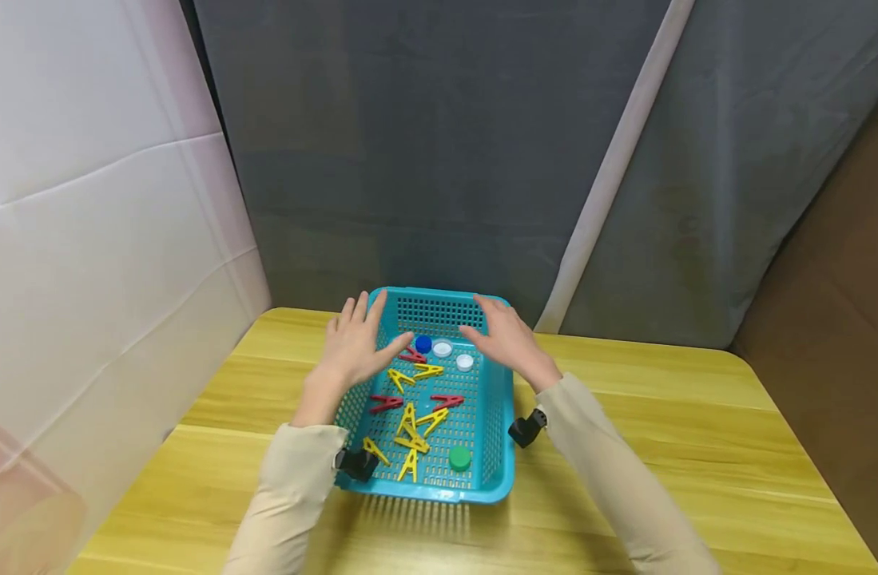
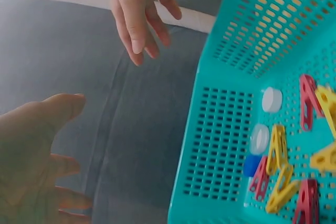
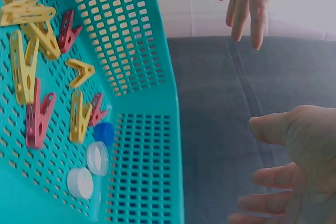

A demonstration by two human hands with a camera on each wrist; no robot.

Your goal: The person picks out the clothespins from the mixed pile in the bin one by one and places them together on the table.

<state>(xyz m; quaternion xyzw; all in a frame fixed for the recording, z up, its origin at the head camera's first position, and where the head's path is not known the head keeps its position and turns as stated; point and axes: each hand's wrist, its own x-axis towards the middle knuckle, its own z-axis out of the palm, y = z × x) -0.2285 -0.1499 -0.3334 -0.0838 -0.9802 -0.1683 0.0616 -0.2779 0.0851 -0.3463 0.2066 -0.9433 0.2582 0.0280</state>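
Both hands hover over the far half of a turquoise plastic basket (image 1: 499,447). My left hand (image 1: 351,343), fingers spread, is above the basket's left side and holds nothing. Across from it, my right hand (image 1: 509,339) is above the right side, thumb apart from the fingers, also holding nothing. Inside lie several yellow clothespins (image 1: 433,420) and red clothespins (image 1: 448,401). Near the far wall sit a blue bottle cap (image 1: 423,344), a clear cap (image 1: 442,348) and a white cap (image 1: 464,362). A green cap (image 1: 460,458) rests in the near right corner.
The basket stands on a yellow wood-grain table (image 1: 625,447). Behind the table hangs a dark grey curtain (image 1: 439,160) with a pale diagonal strip (image 1: 611,176). A white panel (image 1: 108,184) borders the left, a brown panel (image 1: 834,255) the right.
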